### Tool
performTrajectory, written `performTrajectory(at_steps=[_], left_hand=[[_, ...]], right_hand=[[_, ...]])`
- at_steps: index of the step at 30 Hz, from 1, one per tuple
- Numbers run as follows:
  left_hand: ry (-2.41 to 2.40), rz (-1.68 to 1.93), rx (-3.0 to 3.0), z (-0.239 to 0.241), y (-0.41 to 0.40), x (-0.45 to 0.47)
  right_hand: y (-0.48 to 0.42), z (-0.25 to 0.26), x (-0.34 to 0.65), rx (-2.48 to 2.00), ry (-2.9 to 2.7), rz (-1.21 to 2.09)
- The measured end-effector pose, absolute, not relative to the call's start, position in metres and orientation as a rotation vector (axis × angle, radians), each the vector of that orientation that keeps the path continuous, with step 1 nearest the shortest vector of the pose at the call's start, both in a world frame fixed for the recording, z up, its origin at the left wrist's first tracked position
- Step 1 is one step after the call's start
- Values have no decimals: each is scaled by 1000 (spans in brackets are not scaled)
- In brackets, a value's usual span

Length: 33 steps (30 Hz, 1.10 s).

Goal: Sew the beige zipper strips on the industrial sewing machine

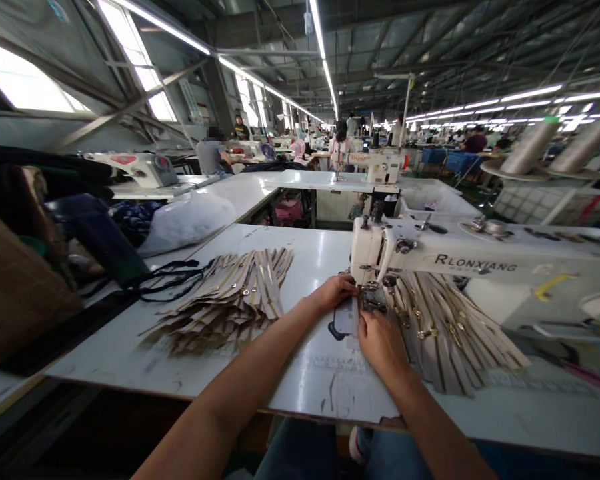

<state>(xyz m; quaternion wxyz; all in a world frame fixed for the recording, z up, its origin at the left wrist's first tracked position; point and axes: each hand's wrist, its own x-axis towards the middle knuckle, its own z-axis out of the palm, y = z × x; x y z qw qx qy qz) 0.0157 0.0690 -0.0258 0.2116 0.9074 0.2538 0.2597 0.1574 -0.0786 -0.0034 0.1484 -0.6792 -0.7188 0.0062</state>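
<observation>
My left hand (334, 291) rests on the white table (130, 360) just left of the needle of a white sewing machine (480, 260), fingers curled against a small white piece (345, 319) lying there. My right hand (380, 340) sits right below the needle, fingers bent down onto the same piece and a zipper end. A heap of beige zippers with metal pulls (450, 333) lies under the machine arm to the right. A second fan of beige zippers (230, 297) lies to the left.
Dark cords (165, 277) and a white plastic bag (185, 220) lie at the table's left, beside dark cloth and a brown box (15, 293). Thread cones (530, 147) stand at right. More sewing tables and several seated people fill the hall behind.
</observation>
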Motion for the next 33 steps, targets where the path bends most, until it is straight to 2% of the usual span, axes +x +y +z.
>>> performTrajectory(at_steps=[17,27,33], left_hand=[[777,700,2553,-23,66,19],[954,620,2582,10,31,11],[602,482,2728,20,4,6]], right_hand=[[-78,-9,157,-1954,-2072,-38],[-81,-8,158,-1927,-2067,-39],[-86,-14,164,-1832,-1941,37]])
